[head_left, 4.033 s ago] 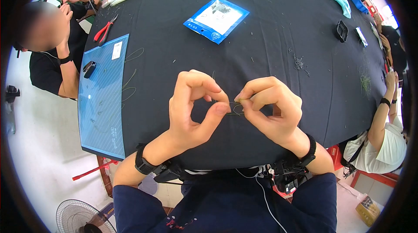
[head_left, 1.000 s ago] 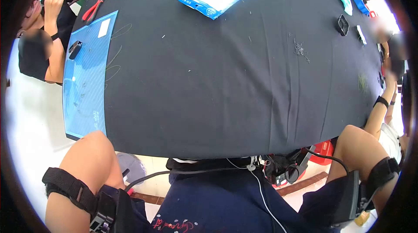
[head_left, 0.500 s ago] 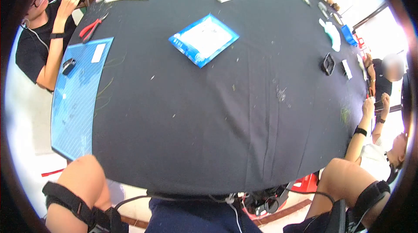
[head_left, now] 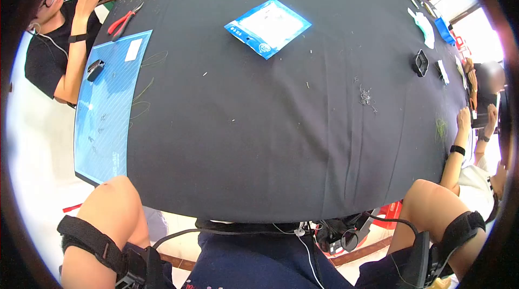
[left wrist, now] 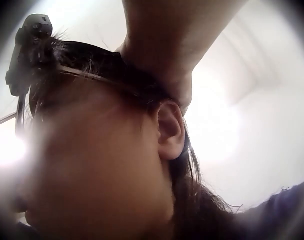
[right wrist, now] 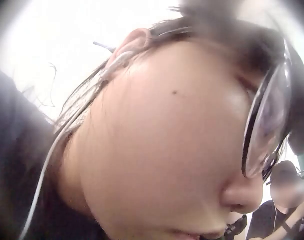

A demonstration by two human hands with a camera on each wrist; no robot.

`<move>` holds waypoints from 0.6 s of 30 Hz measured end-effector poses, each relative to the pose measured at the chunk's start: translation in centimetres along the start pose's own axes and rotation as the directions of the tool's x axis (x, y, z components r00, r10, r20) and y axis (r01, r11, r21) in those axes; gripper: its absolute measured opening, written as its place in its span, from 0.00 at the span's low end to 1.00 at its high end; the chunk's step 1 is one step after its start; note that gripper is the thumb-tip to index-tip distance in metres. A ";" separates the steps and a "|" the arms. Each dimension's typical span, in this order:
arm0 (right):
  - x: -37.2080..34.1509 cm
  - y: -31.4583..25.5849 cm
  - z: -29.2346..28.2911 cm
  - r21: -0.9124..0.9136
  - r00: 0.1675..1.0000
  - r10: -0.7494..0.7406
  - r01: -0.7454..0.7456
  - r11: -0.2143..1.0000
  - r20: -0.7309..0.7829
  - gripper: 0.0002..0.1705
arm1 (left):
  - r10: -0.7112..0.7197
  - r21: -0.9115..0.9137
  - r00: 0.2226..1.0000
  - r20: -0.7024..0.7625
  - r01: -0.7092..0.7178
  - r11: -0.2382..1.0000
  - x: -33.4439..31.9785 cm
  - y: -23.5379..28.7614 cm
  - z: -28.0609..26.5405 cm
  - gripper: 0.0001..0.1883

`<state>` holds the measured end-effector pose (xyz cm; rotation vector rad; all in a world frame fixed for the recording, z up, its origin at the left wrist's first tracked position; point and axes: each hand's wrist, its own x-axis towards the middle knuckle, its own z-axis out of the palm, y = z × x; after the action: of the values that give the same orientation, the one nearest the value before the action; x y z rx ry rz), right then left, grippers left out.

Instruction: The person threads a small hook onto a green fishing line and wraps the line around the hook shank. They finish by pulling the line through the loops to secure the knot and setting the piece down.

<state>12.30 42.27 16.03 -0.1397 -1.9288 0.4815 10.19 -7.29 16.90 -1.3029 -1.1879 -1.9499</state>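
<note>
Both forearms rise at the lower edges of the head view, bent toward the head, with the hands themselves outside that frame. In the left wrist view, the left hand is at the side of the head, just above the ear. Its fingers are hidden behind the hair and the head strap. A small head camera sits at the front of that strap. The right wrist view shows the other side of the head, with glasses and a white earphone cable; the right hand does not show there.
On the black-covered table lie a blue-edged pouch, red-handled pliers and a blue sheet with thin strands beside it. A dark tangle and a black tray are to the right. Other people sit around.
Four seconds ago both hands pinched a thin strand above the table; they have since let it go from view and risen to the head. Lately the head view has tilted and shifted.
</note>
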 end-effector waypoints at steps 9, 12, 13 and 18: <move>-1.5 -9.7 3.6 0.332 0.990 -0.079 0.114 0.936 -0.117 0.12 | 0.017 0.102 0.992 -0.122 -0.005 0.995 1.4 -2.7 -1.0 0.15; -3.7 -15.2 6.1 0.564 1.000 0.024 -0.014 0.826 -0.011 0.12 | -0.107 0.265 0.963 -0.246 0.173 0.949 1.0 -5.7 -1.7 0.13; -4.6 -16.6 7.1 0.633 0.993 0.080 -0.119 0.765 0.090 0.12 | -0.200 0.285 0.942 -0.269 0.276 0.918 0.4 -6.9 -1.7 0.13; -11.1 -18.8 13.4 0.627 0.661 0.148 -0.747 0.220 0.736 0.12 | -0.688 0.169 0.715 -0.123 0.699 0.695 -5.1 -11.9 -0.7 0.09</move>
<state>6.94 18.07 9.53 0.1717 -1.7739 2.2290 2.63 -2.38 7.61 -0.7201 -2.0117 -2.2397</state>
